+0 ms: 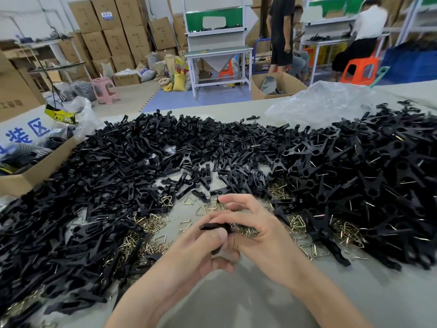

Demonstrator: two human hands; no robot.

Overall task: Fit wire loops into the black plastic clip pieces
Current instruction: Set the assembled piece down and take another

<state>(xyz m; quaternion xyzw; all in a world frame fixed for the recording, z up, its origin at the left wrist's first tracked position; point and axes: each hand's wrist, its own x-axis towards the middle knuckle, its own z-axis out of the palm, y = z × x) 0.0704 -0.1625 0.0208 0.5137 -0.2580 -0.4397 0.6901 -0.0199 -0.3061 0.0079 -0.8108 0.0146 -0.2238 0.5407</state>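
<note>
Near the middle of the grey-green tabletop (390, 299), just in from its near edge, the left hand (201, 247) pinches a slim black plastic clip piece (212, 226) between thumb and forefinger, clamped at about its middle and lifted clear of the surface. The clip's long axis runs almost level, parallel to the near edge. Its free tip points toward the left edge, and its other end is buried under the fingers of the right hand (255, 233).

The right hand sits directly to the right of the clip and is touching it. Its forefinger is raised and its other fingers curl over the hidden end. I cannot tell whether they pinch a wire loop there.

The right hand is the nearer one to that working end, so any loop would likely go in from the right, along the clip's axis.

Loose brass-coloured triangular wire loops (165, 201) lie scattered just beyond and beside both hands. A heap of bare black clip pieces (94, 185) fills the left side, and clips with wires showing (378, 174) are piled toward the right edge.
</note>
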